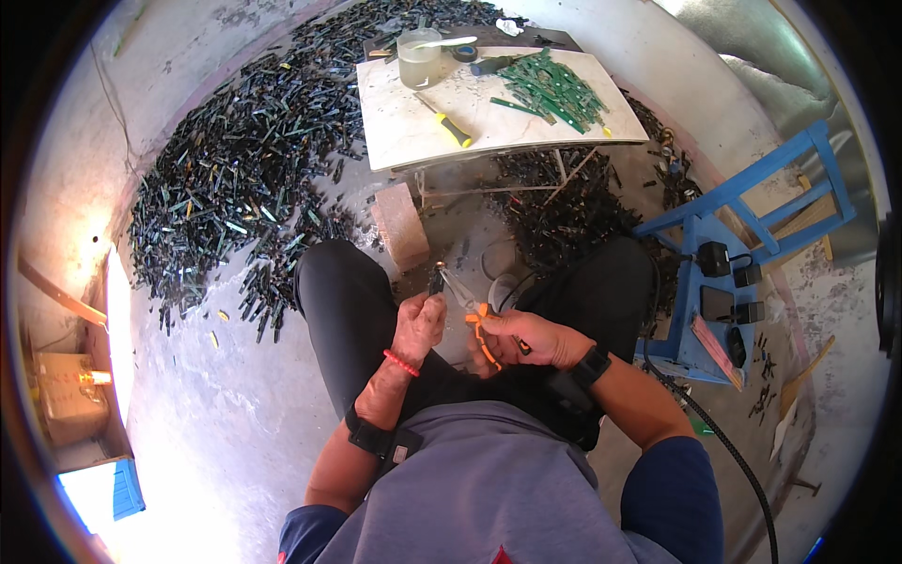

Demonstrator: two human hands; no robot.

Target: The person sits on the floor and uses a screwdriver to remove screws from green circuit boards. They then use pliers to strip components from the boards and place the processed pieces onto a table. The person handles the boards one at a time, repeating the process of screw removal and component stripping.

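Above my lap, my left hand [420,324] is closed around a small dark strip [435,280] that points up from its fingers. A pair of pliers [458,290] with orange and black handles is in my right hand [534,338], whose fingers wrap the handles. The tips of the pliers' jaws are at the top end of the strip; whether they pinch it is too small to tell. A red bead bracelet [402,363] circles my left wrist, and both wrists carry black bands.
Ahead stands a low white table [395,132] with a pile of green strips [554,89], a yellow-handled screwdriver [449,123] and a jug of cloudy liquid [419,62]. A big heap of dark strips [254,160] covers the floor at left. A blue chair [700,235] holding black adapters stands right; a brick [401,226] lies ahead.
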